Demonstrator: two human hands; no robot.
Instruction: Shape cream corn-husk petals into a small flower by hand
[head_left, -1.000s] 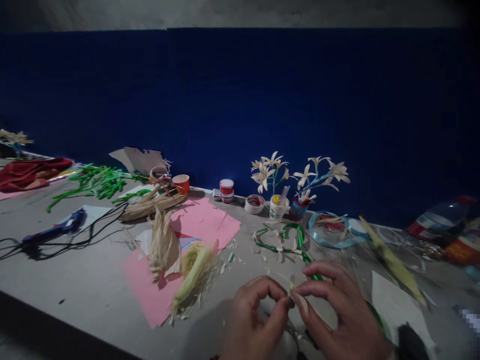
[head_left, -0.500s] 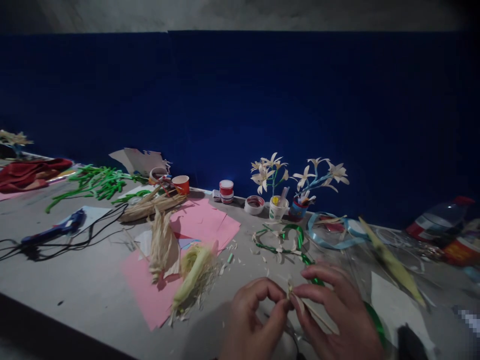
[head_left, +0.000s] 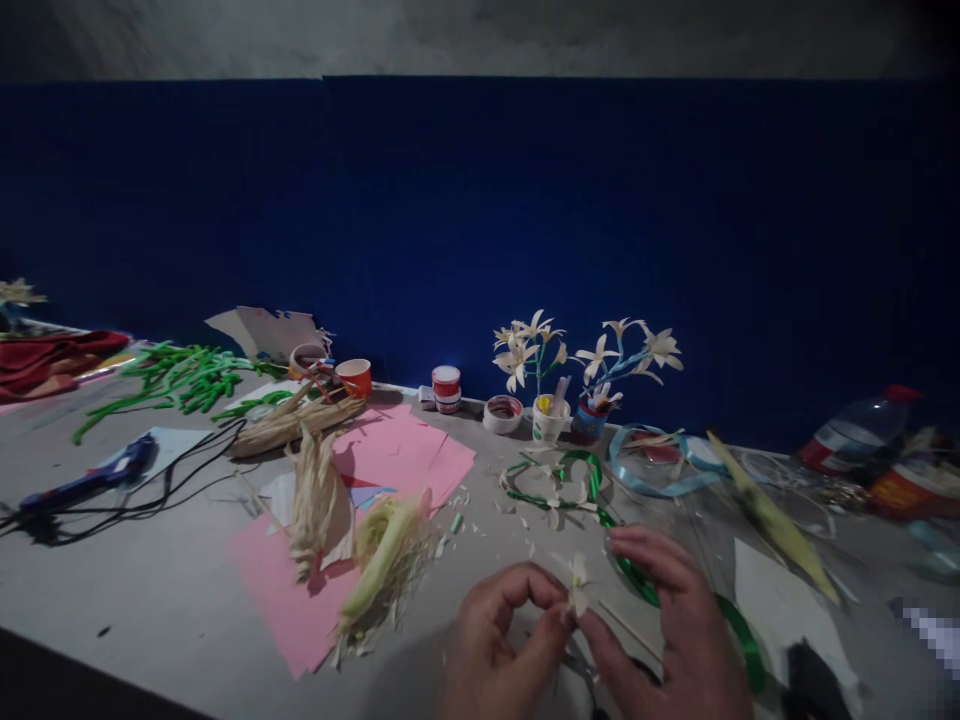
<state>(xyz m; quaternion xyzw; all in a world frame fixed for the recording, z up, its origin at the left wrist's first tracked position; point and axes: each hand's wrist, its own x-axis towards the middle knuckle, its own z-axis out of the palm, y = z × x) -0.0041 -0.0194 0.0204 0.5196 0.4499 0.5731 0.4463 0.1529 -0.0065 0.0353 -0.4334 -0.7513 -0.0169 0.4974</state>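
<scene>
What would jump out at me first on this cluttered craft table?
Near the front edge, the left hand and right hand pinch a small pale flower together. Behind them, against the dark blue wall, sprays of white handmade flowers stand in small cups, and corn husks lie on pink paper to the left.

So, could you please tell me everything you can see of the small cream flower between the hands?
The small cream flower is pale, with a few thin pointed petals that look like dry husk, spreading upward. It sits low in the view, above the grey table, pinched between fingertips of the left hand and the right hand. A thin pale stick slants from beneath it toward the right hand; whether they join is unclear.
</scene>
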